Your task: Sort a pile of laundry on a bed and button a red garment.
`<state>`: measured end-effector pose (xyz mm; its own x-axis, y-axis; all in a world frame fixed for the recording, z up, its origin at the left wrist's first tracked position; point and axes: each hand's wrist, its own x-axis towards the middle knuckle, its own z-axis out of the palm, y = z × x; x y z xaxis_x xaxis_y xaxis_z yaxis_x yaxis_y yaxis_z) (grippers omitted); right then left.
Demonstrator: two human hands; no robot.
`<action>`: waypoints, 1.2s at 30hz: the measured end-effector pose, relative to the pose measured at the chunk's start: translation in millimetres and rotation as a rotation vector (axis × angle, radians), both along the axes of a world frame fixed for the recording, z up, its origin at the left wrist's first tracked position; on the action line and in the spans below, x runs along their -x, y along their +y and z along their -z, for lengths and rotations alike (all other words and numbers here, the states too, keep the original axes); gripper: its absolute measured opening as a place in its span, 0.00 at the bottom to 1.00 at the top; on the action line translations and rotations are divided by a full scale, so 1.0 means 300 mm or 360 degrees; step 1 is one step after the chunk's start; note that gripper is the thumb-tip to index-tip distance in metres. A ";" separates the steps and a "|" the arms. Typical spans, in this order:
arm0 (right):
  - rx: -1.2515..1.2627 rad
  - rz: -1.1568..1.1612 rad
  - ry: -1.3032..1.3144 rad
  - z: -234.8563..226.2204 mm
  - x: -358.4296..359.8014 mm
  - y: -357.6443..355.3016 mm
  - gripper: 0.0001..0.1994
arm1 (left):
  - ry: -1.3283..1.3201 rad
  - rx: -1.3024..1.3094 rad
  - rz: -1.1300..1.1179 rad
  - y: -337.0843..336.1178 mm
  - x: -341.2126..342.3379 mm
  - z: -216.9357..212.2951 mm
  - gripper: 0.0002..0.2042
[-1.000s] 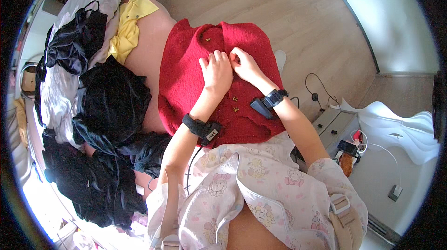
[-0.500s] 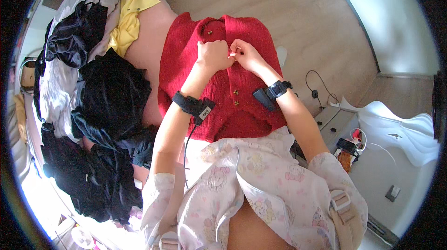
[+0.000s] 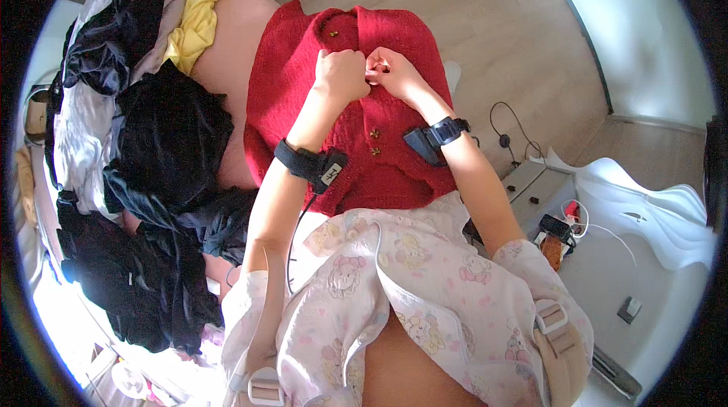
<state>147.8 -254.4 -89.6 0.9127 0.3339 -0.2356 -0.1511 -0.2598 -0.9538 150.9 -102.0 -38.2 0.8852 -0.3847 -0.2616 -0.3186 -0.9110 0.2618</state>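
Observation:
A red knitted cardigan (image 3: 284, 89) is spread out in front of me, its lower hem against my patterned clothing. Several gold-coloured, clover-shaped buttons run down its front, one button (image 3: 334, 33) near the neckline and another button (image 3: 374, 134) lower down. My left hand (image 3: 341, 74) is closed in a fist on the front edge of the cardigan. Right beside it, my right hand (image 3: 396, 76) pinches the same front edge with curled fingers. What lies between the fingertips is mostly hidden. Both wrists carry black straps with small devices.
To the left, a pink bed surface (image 3: 235, 66) bears black garments (image 3: 167, 134), a yellow garment (image 3: 199, 24) and white cloth. At the right stands a grey-white cabinet (image 3: 576, 286) with a phone and cables on it. A black cable (image 3: 497, 115) lies on the wooden floor.
The whole scene has shifted slightly up and left in the view. Both hands stay together at the cardigan's front edge, with the right fingers a little more curled.

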 end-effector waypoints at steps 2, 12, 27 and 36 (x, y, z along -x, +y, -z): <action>0.0020 -0.0001 -0.0022 0.001 -0.004 -0.004 0.06 | 0.0110 -0.0071 -0.0065 -0.010 -0.005 -0.012 0.11; 0.0264 0.0089 -0.0129 0.002 0.004 -0.005 0.05 | -0.0030 -0.0071 -0.0144 -0.034 0.020 0.001 0.10; -0.0055 -0.0012 -0.0090 0.041 -0.009 -0.011 0.08 | -0.0218 0.0440 -0.0162 0.065 0.059 0.033 0.07; 0.0121 0.0062 -0.0230 0.100 -0.007 -0.003 0.10 | -0.0241 0.0431 -0.0148 0.036 0.077 0.045 0.09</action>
